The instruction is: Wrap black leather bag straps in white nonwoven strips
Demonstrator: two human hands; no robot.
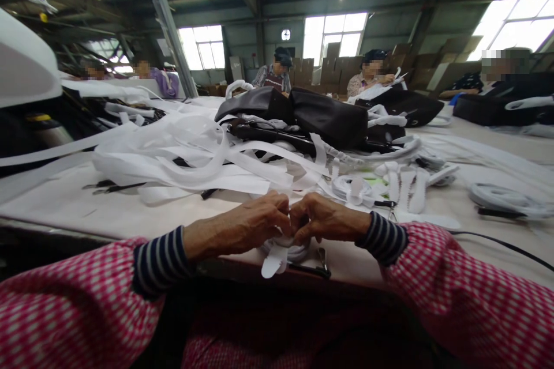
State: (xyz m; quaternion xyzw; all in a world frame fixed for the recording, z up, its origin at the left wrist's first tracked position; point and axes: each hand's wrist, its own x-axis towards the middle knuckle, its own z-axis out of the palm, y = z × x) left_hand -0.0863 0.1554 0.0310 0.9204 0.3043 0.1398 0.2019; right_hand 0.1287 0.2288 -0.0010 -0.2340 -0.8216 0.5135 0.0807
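Both of my hands meet at the table's front edge, over a coiled strap (pixel 298 253) wrapped in white. My left hand (pixel 255 222) is closed, its fingertips pinching at the top of the coil. Facing it, my right hand (pixel 326 219) curls thumb and fingers onto the same spot. A white toothed-strip tab (pixel 272 262) with a rounded end hangs out below my fingers. Beside it lie a black strap end and a metal clasp (pixel 322 259). My fingers hide where the tab goes round the coil.
A tangle of white strips (pixel 173 150) spreads to the left. Dark bags (pixel 329 115) are piled beyond. To the right lie more wrapped coils (pixel 511 199), loose white tabs (pixel 418 190) and a black cord (pixel 506 245). Several people sit across the table.
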